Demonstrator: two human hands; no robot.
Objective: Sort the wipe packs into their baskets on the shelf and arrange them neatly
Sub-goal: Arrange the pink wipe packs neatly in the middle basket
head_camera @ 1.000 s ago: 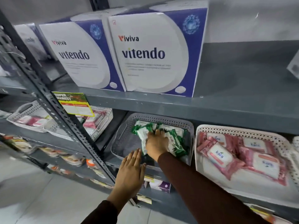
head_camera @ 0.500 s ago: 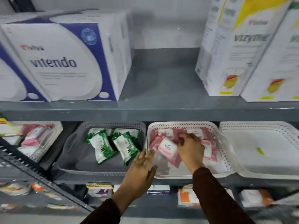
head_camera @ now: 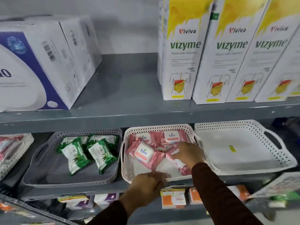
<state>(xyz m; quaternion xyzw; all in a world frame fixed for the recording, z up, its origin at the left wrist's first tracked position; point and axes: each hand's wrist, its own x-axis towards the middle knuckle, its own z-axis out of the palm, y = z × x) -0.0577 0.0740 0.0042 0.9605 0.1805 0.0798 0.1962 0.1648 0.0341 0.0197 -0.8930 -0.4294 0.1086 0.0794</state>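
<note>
A white perforated basket (head_camera: 128, 172) in the middle of the shelf holds several pink wipe packs (head_camera: 143, 153). My right hand (head_camera: 189, 153) is inside it, fingers closed on a pink wipe pack (head_camera: 179, 164) at the basket's front right. My left hand (head_camera: 146, 184) grips the front rim of that basket. To the left, a grey basket (head_camera: 40, 172) holds several green wipe packs (head_camera: 76, 154). To the right sits a white basket (head_camera: 276, 156) with only a small yellow sticker inside.
Large white boxes (head_camera: 181, 51) stand on the shelf above; a blue-and-white box (head_camera: 42, 65) is at the upper left. Another basket with pink packs (head_camera: 9, 151) is at the far left. Small boxes (head_camera: 173, 198) line the shelf below.
The view swung right, from the grey basket to the white one. My right hand left the green packs and took a pink pack. My left hand closed on the white basket's front rim.
</note>
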